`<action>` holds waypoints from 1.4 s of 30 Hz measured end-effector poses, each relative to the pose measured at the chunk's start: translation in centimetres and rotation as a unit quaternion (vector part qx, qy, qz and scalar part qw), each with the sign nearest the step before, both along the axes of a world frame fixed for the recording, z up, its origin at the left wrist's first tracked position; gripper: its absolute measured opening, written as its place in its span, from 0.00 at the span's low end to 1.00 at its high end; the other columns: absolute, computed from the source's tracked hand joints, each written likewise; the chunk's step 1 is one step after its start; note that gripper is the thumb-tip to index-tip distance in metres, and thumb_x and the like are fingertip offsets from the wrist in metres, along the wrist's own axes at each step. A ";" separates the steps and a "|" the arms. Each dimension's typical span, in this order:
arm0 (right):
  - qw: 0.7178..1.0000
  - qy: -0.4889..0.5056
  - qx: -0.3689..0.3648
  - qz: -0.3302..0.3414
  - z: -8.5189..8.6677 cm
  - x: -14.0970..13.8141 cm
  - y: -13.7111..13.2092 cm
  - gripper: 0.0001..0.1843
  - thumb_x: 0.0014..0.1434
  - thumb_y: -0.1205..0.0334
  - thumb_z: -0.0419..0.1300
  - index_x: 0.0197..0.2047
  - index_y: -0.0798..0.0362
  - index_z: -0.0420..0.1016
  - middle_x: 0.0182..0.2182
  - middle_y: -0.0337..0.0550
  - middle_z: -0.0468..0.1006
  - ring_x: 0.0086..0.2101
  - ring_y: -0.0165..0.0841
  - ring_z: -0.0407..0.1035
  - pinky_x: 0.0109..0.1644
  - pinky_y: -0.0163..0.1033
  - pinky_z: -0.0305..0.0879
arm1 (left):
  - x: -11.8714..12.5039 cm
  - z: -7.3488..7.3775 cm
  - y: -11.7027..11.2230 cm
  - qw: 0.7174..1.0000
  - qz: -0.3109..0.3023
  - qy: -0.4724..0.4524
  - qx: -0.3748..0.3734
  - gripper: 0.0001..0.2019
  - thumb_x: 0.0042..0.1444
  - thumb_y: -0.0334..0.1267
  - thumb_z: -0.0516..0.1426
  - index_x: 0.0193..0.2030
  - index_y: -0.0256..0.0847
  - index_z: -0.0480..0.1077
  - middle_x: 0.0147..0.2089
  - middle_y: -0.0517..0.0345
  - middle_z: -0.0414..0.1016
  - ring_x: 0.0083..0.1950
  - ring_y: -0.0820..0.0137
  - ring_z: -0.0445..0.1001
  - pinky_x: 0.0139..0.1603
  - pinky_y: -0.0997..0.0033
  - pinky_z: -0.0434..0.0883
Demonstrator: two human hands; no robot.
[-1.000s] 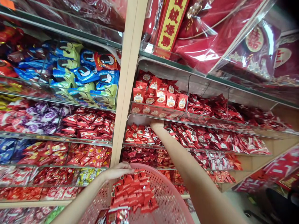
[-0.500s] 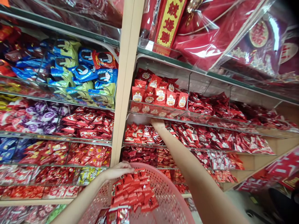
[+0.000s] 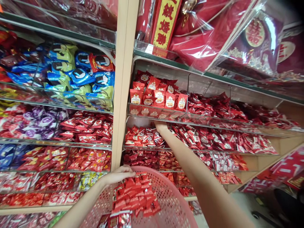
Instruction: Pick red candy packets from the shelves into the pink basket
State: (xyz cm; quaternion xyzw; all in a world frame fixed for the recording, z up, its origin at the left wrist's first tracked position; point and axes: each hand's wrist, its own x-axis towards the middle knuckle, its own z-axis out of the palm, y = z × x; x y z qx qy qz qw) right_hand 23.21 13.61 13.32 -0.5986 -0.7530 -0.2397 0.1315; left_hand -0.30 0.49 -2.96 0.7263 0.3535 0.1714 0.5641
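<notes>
My left hand [image 3: 118,174] grips the rim of a pink plastic basket [image 3: 171,202] at the bottom of the view. The basket holds a heap of small red candy packets [image 3: 135,194]. My right arm stretches up to a shelf bin of red candy packets [image 3: 142,137]. My right hand [image 3: 161,126] reaches into that bin under the clear shelf above; its fingers are hidden behind the shelf edge and the packets.
Clear acrylic shelves [image 3: 180,118] full of wrapped sweets fill the wall: red cookie packs [image 3: 156,96] above, blue and green packs [image 3: 78,77] at upper left, purple sweets [image 3: 40,122] at left. A beige upright post [image 3: 122,82] splits the shelving. Red wrapped gift items [image 3: 213,34] hang overhead.
The view has drifted slightly left. My right hand stays deep in the red candy bin, and my left hand keeps its hold on the basket rim.
</notes>
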 end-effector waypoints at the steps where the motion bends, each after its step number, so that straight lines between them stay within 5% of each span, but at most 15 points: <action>1: 1.000 0.000 0.002 -0.006 0.1 0.1 -0.2 0.16 0.61 0.63 0.52 0.51 0.60 0.66 0.49 0.55 0.69 0.46 0.39 0.66 0.51 0.49 0.61 | 0.0 0.0 0.0 1.000 -0.003 -0.001 0.000 0.20 0.51 0.55 0.53 0.29 0.37 0.68 0.31 0.63 0.61 0.34 0.73 0.59 0.36 0.76 0.57; 5: 0.999 -0.033 0.019 -0.016 0.4 0.3 -1.6 0.17 0.59 0.73 0.47 0.49 0.63 0.69 0.46 0.61 0.73 0.45 0.42 0.67 0.54 0.49 0.54 | 0.1 -0.2 0.1 1.000 -0.006 -0.003 -0.001 0.20 0.51 0.55 0.54 0.29 0.37 0.69 0.30 0.63 0.61 0.34 0.73 0.59 0.35 0.76 0.57; 10: 0.991 -0.130 0.010 0.023 0.2 0.7 -5.0 0.15 0.59 0.73 0.46 0.43 0.60 0.72 0.36 0.57 0.75 0.37 0.39 0.69 0.43 0.41 0.61 | 0.1 -0.5 0.4 1.000 -0.008 0.013 0.005 0.20 0.51 0.55 0.53 0.30 0.37 0.69 0.30 0.63 0.62 0.33 0.74 0.59 0.34 0.77 0.58; 20: 0.936 -0.272 0.094 0.204 -2.8 1.3 -10.8 0.13 0.62 0.71 0.44 0.37 0.59 0.69 0.36 0.50 0.69 0.35 0.36 0.61 0.35 0.41 0.55 | 0.0 0.0 0.2 0.999 -0.021 0.032 0.036 0.22 0.52 0.57 0.52 0.31 0.37 0.70 0.33 0.62 0.63 0.35 0.73 0.61 0.36 0.77 0.59; 31: 0.925 -0.288 0.083 0.234 -3.2 1.1 -12.0 0.11 0.63 0.71 0.45 0.38 0.59 0.69 0.35 0.48 0.69 0.36 0.36 0.60 0.36 0.41 0.55 | 0.1 -0.2 0.3 0.999 -0.012 0.039 0.029 0.22 0.51 0.58 0.52 0.31 0.37 0.70 0.32 0.63 0.64 0.33 0.73 0.61 0.35 0.76 0.59; 42: 0.954 -0.178 0.051 0.236 -3.2 0.7 -12.1 0.11 0.63 0.69 0.47 0.40 0.58 0.70 0.42 0.51 0.70 0.41 0.36 0.60 0.45 0.42 0.55 | 0.2 0.2 0.1 0.999 -0.014 0.033 0.025 0.23 0.50 0.58 0.52 0.31 0.37 0.69 0.31 0.63 0.63 0.33 0.73 0.60 0.35 0.75 0.59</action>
